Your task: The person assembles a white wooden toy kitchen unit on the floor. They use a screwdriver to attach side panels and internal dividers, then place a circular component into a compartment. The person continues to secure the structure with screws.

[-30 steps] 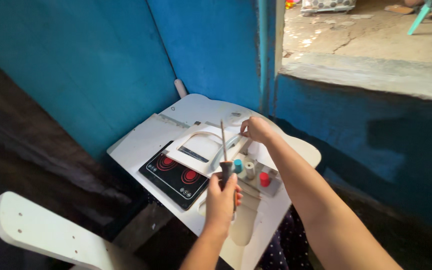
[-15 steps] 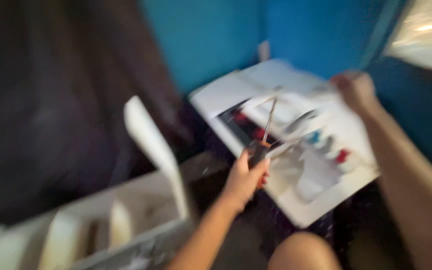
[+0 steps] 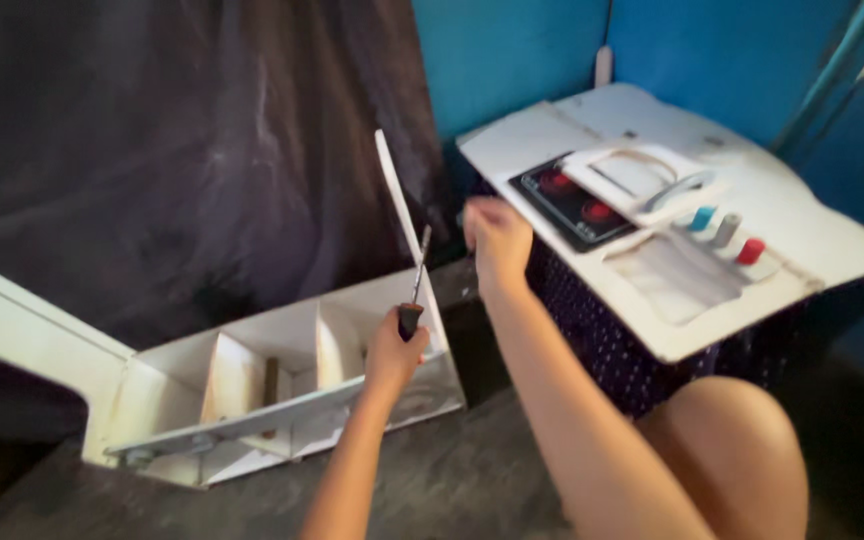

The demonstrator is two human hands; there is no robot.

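A person looks down at their 2 bare arms over a dim concrete floor. The left hand (image 3: 395, 345) is closed around the dark handle of 1 screwdriver (image 3: 415, 285), whose thin metal shaft points up and slightly away from the grip. Directly behind and below that grip lies 1 white toy cabinet frame (image 3: 252, 385) on its side, open toward the camera, with about 3 compartments divided by white panels; 1 thin end panel stands upright just beyond the screwdriver's tip. The right hand (image 3: 497, 235) hovers above and to the right of the grip, fingers loosely curled, holding nothing that can be seen. Further right of it sits 1 white toy kitchen countertop (image 3: 802, 250), tilted, carrying 1 black stovetop panel (image 3: 574, 200) with 2 red burner rings, 1 loose white sink piece with a grey faucet (image 3: 642, 180), and 3 small knobs (image 3: 724, 232): 1 blue, 1 grey, 1 red. Judging by the pose, the step in hand looks like bringing the tool to the cabinet frame; the next move would probably call for lowering the tip toward a fastener on the frame, though no screw is visible, while the free hand steadies the upright panel.
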